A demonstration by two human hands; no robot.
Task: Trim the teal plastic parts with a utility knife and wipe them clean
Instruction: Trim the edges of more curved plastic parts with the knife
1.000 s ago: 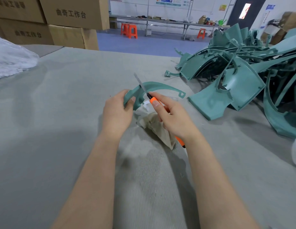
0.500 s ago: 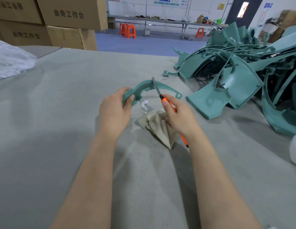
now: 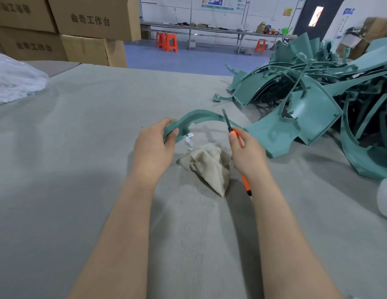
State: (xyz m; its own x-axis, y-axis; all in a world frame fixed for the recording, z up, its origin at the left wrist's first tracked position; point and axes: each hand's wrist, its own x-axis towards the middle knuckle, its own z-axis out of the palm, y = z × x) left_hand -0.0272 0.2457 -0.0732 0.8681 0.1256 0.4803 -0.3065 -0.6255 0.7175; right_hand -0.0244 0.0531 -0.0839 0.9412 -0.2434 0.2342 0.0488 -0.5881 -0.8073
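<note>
"Okay, what is being changed right now?"

"The blade of the utility knife is being run out to the far right end of the curved teal part — half a second back it was being laid across the middle of the arc, and a second back it was right by the left end."

"Grip?"

"The left end of the arc is being clamped by the left hand, fingers and thumb curled round it. The orange handle is being gripped tight by the right hand, thumb pressed along the top, blade pointing up and away."

"Where is the part being kept?"

"It is being held just above the table, over the crumpled rag, with its right end close by the pile of teal parts — whether it is touching the pile cannot be told."

"Meaning for the task?"

"One trimming pass along the edge is probably being finished. Wiping is likely being left for next, as the rag is not being touched by either hand."

"Anything else differing from the earlier frame?"

"The part is being shown flatter and stretched wider, and the hands are being held further apart. The rag and the white scrap are being left where they were."
</note>
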